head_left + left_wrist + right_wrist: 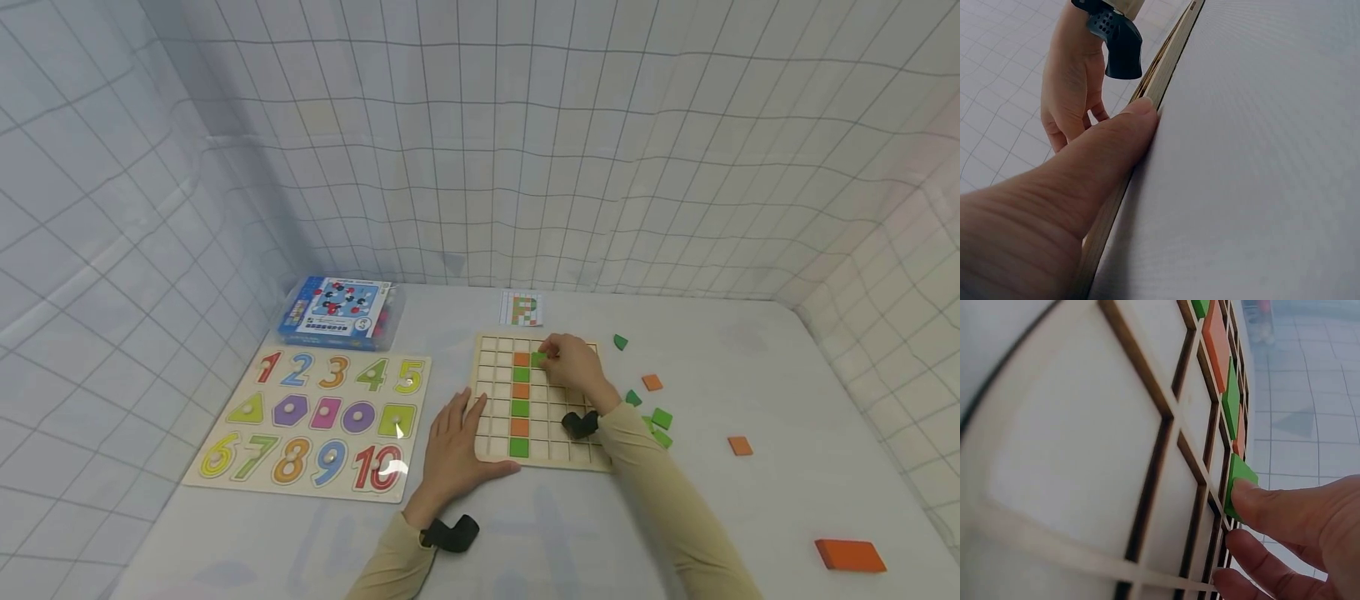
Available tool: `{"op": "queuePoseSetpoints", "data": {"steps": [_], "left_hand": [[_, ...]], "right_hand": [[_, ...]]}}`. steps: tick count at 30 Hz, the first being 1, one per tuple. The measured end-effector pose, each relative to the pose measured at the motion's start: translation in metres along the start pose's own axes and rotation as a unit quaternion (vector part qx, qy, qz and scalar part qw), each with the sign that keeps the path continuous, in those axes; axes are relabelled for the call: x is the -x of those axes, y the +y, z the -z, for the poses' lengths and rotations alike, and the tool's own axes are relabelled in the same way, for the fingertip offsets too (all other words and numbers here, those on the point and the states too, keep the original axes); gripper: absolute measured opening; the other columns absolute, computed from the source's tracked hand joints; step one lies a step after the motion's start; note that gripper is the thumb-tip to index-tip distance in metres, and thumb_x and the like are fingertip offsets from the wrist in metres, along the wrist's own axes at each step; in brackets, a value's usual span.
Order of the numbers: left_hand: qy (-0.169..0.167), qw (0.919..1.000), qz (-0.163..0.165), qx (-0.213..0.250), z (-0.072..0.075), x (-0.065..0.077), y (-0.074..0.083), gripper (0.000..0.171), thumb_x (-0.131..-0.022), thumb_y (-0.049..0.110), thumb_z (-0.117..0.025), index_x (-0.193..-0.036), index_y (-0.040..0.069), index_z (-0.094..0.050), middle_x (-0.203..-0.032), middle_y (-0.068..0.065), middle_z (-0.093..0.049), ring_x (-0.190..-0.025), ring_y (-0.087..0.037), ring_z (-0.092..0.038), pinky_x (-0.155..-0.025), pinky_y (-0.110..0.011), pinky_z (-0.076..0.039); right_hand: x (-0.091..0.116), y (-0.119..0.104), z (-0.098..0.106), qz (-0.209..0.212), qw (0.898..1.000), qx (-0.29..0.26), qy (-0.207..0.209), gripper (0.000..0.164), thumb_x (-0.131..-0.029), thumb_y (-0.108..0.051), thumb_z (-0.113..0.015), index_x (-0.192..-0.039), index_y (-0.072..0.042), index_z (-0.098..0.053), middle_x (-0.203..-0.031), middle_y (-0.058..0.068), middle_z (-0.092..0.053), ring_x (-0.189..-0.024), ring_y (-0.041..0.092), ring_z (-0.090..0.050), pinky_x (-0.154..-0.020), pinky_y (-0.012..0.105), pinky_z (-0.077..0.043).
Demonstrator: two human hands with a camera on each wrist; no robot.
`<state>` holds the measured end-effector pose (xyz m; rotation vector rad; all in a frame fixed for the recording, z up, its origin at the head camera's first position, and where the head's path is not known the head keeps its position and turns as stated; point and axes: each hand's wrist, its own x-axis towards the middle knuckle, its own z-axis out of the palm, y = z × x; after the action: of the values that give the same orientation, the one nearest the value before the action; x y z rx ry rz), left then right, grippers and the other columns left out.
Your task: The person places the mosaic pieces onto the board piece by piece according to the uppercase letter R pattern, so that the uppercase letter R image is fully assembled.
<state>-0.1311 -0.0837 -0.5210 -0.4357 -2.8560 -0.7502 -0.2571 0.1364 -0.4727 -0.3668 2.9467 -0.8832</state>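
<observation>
— What is held by the right hand (576,367)?
— A green square tile (537,359) is pinched by its thumb and fingers at the far part of the grid board (551,456). Whether the tile is seated in a cell cannot be told.
— And by the left hand (453,454)?
— Nothing is gripped; its fingers are spread along the board's left side, and its thumb is laid against the near edge.
— Where is the board set?
— Around the middle of the tabletop (750,358). An alternating column of six orange and green tiles (521,390) is fitted into it, just left of the pinched tile.
— What is found toward the edges?
— A pattern card (522,309) is placed near the far edge, a molecule-model kit box (341,312) by the far left corner, a number puzzle (307,432) along the left edge, and an orange block (851,555) toward the right edge.
</observation>
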Motion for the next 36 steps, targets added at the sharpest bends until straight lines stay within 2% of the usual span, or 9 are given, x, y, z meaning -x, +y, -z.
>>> {"op": "queuePoseSetpoints", "data": {"steps": [6, 13, 17, 23, 27, 36], "left_hand": [[0.000, 1.0000, -0.001, 0.004, 0.000, 0.001, 0.000, 0.111, -0.062, 0.069, -0.073, -0.147, 0.008, -0.035, -0.151, -0.016, -0.025, -0.138, -0.031, -0.019, -0.109, -0.048, -0.018], [0.002, 1.0000, -0.003, 0.009, 0.001, 0.002, 0.001, 0.110, -0.061, 0.068, -0.074, -0.146, 0.008, -0.036, -0.150, -0.017, -0.026, -0.138, -0.032, -0.020, -0.109, -0.049, -0.018], [0.000, 1.0000, -0.001, 0.006, 0.000, 0.002, 0.001, 0.111, -0.061, 0.069, -0.073, -0.146, 0.008, -0.036, -0.151, -0.017, -0.025, -0.138, -0.032, -0.020, -0.109, -0.049, -0.018], [0.001, 1.0000, -0.003, 0.005, 0.000, 0.001, 0.002, 0.110, -0.061, 0.068, -0.074, -0.146, 0.008, -0.036, -0.151, -0.017, -0.026, -0.138, -0.032, -0.020, -0.109, -0.049, -0.019], [-0.001, 1.0000, -0.002, 0.007, 0.001, 0.001, 0.003, 0.111, -0.061, 0.068, -0.074, -0.146, 0.008, -0.036, -0.151, -0.016, -0.025, -0.138, -0.031, -0.019, -0.109, -0.049, -0.018], [-0.001, 1.0000, 0.000, 0.007, 0.002, 0.000, 0.002, 0.110, -0.062, 0.067, -0.074, -0.146, 0.008, -0.036, -0.151, -0.016, -0.025, -0.138, -0.032, -0.019, -0.109, -0.049, -0.018]], "right_hand": [[0.000, 0.001, -0.002, 0.016, 0.999, 0.040, -0.006, 0.020, -0.088, -0.017, -0.068, -0.104, -0.005, -0.071, -0.092, 0.008, -0.060, -0.083, 0.024, -0.057, -0.071, 0.039, -0.049], [0.006, 0.000, -0.001, 0.047, 0.998, 0.048, -0.009, 0.025, -0.087, -0.016, -0.069, -0.108, -0.002, -0.071, -0.092, 0.010, -0.061, -0.082, 0.025, -0.056, -0.070, 0.038, -0.049], [0.009, 0.002, 0.000, 0.054, 0.998, 0.023, -0.014, 0.029, -0.088, -0.015, -0.067, -0.114, 0.000, -0.068, -0.095, 0.012, -0.061, -0.083, 0.025, -0.055, -0.072, 0.040, -0.048], [0.013, 0.010, 0.001, 0.074, 0.997, -0.019, -0.015, 0.048, -0.091, -0.020, -0.065, -0.129, 0.006, -0.054, -0.102, 0.018, -0.061, -0.092, 0.030, -0.058, -0.081, 0.044, -0.048], [0.018, 0.016, 0.005, 0.082, 0.995, -0.050, -0.008, 0.051, -0.093, -0.024, -0.062, -0.133, 0.006, -0.049, -0.106, 0.018, -0.060, -0.094, 0.032, -0.057, -0.081, 0.046, -0.048], [0.031, 0.028, 0.021, 0.057, 0.992, -0.092, 0.063, 0.054, -0.096, -0.031, -0.058, -0.137, 0.002, -0.046, -0.116, 0.020, -0.055, -0.100, 0.034, -0.055, -0.081, 0.047, -0.047]]}}
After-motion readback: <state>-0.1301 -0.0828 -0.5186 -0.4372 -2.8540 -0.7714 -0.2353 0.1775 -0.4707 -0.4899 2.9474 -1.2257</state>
